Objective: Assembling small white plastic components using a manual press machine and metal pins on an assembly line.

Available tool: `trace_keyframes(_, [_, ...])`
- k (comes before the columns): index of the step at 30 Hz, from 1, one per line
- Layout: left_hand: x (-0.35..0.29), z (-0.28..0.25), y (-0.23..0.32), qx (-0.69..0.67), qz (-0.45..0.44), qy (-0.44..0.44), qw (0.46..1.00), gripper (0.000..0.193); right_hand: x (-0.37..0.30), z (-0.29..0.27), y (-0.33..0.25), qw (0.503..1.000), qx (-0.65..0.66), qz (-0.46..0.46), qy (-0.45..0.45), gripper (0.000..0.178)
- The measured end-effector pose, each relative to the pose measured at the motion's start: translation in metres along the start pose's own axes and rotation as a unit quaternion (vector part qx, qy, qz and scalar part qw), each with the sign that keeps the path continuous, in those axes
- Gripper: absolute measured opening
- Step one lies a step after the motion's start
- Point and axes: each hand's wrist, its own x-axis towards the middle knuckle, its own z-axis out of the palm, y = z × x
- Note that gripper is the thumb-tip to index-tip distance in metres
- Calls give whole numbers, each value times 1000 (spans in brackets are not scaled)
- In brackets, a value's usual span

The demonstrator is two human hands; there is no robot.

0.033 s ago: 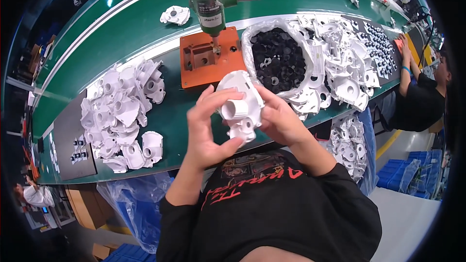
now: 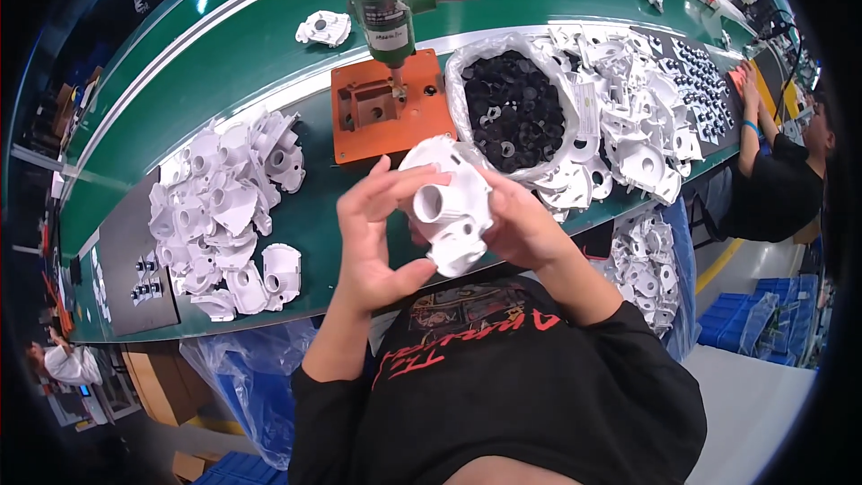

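Note:
A white plastic housing (image 2: pixel 451 212) with a round tube and a flange is held in front of my chest, just nearer to me than the orange fixture. My right hand (image 2: pixel 525 224) grips its right edge, thumb on top and the other fingers mostly hidden beneath. From the left, my left hand (image 2: pixel 373 233) curves round it. The left fingertips rest on the housing's upper face, and the left thumb tip meets its lower end. Beyond it stands the orange fixture block (image 2: pixel 391 139) with a recessed pocket, under the green press head (image 2: pixel 388 31).
White housings (image 2: pixel 215 207) are heaped on the left, and more white parts (image 2: pixel 642 117) on the right. Between fixture and right heap sits a plastic-lined container (image 2: pixel 561 90) of black discs (image 2: pixel 512 112). A lone housing (image 2: pixel 323 28) lies behind. Another person (image 2: pixel 763 171) works at the far right.
The housing has tilted in my hands, so its tube faces me more and its lower end has dropped slightly. My left hand has shifted a little left, with its thumb moved off the lower end's face.

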Motion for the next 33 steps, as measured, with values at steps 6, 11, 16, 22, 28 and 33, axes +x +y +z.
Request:
trace_keyframes(6, [-2, -11, 5, 276, 7, -107, 955, 72, 9, -9, 17, 988, 147, 48, 4, 61])
trace_keyframes(11, [10, -14, 7, 320, 81, -62, 942, 34, 5, -4, -5, 982, 1, 185, 31, 62])
trace_keyframes(16, [42, -40, 3, 475, 76, -107, 870, 26, -1, -24, -38, 753, -607, -93, 234, 19])
trace_keyframes(22, [67, -70, -55, 601, 85, -145, 781, 12, 8, -53, -32, 487, -828, -77, 268, 21])
trace_keyframes(28, [74, -77, -79, 596, 48, -142, 789, 9, 12, -52, -35, 501, -817, -58, 279, 21])
trace_keyframes(33, [75, -74, -78, 596, 55, -145, 788, 10, 8, -53, -43, 537, -809, -20, 237, 14])
